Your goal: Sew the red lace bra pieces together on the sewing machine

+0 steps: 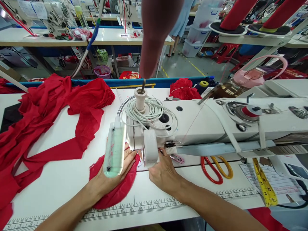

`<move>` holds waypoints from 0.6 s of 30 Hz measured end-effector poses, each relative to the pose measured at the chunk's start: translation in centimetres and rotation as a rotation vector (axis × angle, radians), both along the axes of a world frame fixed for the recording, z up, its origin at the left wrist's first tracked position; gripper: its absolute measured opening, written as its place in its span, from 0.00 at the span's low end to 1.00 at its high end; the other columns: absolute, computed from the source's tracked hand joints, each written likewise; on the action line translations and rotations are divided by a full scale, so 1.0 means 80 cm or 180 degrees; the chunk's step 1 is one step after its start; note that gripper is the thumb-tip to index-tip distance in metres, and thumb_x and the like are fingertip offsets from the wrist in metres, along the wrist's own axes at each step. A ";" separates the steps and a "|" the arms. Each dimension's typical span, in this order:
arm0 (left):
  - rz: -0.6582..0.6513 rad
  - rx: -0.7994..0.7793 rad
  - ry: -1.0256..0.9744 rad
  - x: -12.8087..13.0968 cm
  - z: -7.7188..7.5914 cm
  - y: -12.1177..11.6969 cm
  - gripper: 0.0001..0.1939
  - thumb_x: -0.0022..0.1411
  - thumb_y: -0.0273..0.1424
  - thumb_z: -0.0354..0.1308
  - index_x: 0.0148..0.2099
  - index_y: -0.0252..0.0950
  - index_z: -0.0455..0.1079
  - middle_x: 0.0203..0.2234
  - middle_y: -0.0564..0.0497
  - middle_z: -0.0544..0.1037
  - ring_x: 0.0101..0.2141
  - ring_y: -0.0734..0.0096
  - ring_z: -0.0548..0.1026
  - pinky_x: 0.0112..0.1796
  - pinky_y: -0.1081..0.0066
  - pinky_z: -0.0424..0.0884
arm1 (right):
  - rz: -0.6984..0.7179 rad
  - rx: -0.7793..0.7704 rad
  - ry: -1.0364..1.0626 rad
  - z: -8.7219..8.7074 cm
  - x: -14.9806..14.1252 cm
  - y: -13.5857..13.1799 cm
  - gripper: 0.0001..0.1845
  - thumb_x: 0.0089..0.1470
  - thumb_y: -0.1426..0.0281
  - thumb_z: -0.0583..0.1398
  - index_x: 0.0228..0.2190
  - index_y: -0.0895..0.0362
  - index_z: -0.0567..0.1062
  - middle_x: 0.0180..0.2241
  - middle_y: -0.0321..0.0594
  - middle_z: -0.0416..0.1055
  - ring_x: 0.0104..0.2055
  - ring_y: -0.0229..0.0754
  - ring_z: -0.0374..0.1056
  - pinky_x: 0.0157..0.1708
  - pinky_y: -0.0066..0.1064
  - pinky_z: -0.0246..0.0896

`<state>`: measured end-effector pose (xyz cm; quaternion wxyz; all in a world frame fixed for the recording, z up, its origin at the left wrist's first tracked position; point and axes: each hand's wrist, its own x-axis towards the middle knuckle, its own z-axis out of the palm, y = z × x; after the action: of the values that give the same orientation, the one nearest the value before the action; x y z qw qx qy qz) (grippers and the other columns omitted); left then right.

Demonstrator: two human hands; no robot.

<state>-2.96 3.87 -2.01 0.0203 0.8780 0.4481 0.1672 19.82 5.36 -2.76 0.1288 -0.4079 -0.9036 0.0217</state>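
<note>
My left hand (126, 162) lies with outstretched fingers on a red fabric piece (117, 192) with a scalloped edge, left of the needle area. A translucent greenish box (114, 149) on the sewing machine hides part of that hand. Close to the needle, my right hand (165, 173) is closed with its fingers curled under the head of the white sewing machine (192, 118). Its fingertips are partly hidden by the machine parts, and what they grip cannot be made out. The cloth's end reaches the presser foot area.
A heap of red fabric (89, 96) covers the table's left. Scissors with red and orange handles (213, 170) lie right of my right hand, with a yellow tape measure (264, 186) and papers beyond. A ruler strip (134, 207) runs along the front edge. A dark reddish hanging object (156, 38) blocks the upper middle.
</note>
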 end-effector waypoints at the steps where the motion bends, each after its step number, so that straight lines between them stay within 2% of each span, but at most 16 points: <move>1: -0.0049 -0.0013 0.0068 -0.001 0.000 0.001 0.19 0.72 0.29 0.45 0.62 0.41 0.64 0.49 0.47 0.78 0.51 0.56 0.76 0.54 0.50 0.70 | 0.0000 -0.0004 -0.0005 0.000 0.000 0.000 0.11 0.47 0.82 0.59 0.24 0.54 0.76 0.30 0.41 0.68 0.45 0.48 0.60 0.47 0.42 0.54; 7: -0.0090 0.0152 0.0215 -0.001 0.002 0.001 0.22 0.71 0.23 0.44 0.64 0.38 0.62 0.53 0.45 0.77 0.55 0.57 0.74 0.57 0.51 0.67 | -0.0021 0.0206 0.0030 0.002 -0.001 0.000 0.10 0.44 0.81 0.60 0.23 0.54 0.76 0.27 0.41 0.66 0.41 0.47 0.59 0.45 0.40 0.54; 10: -0.0133 0.0168 0.0114 0.003 0.010 0.003 0.20 0.72 0.25 0.46 0.63 0.36 0.63 0.53 0.44 0.77 0.55 0.56 0.73 0.56 0.52 0.69 | -0.0051 0.0323 0.0127 0.005 -0.002 0.000 0.10 0.42 0.82 0.60 0.20 0.55 0.73 0.25 0.41 0.65 0.39 0.47 0.59 0.44 0.41 0.54; 13: -0.0160 0.0167 -0.0008 0.006 0.013 0.006 0.17 0.71 0.25 0.48 0.60 0.35 0.66 0.51 0.43 0.77 0.55 0.56 0.73 0.56 0.53 0.71 | -0.0043 0.0358 0.0177 0.007 -0.002 0.000 0.11 0.42 0.83 0.59 0.21 0.55 0.73 0.25 0.41 0.66 0.40 0.47 0.59 0.45 0.41 0.53; 18: -0.0136 -0.0004 -0.0071 0.001 0.001 0.005 0.19 0.72 0.27 0.48 0.62 0.39 0.65 0.53 0.45 0.76 0.55 0.57 0.74 0.57 0.54 0.71 | -0.0051 0.0280 0.0127 0.003 -0.002 0.001 0.12 0.44 0.83 0.59 0.21 0.54 0.72 0.27 0.40 0.66 0.40 0.47 0.59 0.44 0.41 0.52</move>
<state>-2.91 4.28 -1.94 0.0294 0.8854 0.4291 0.1763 19.66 5.41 -2.51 0.1647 -0.4085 -0.8977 -0.0110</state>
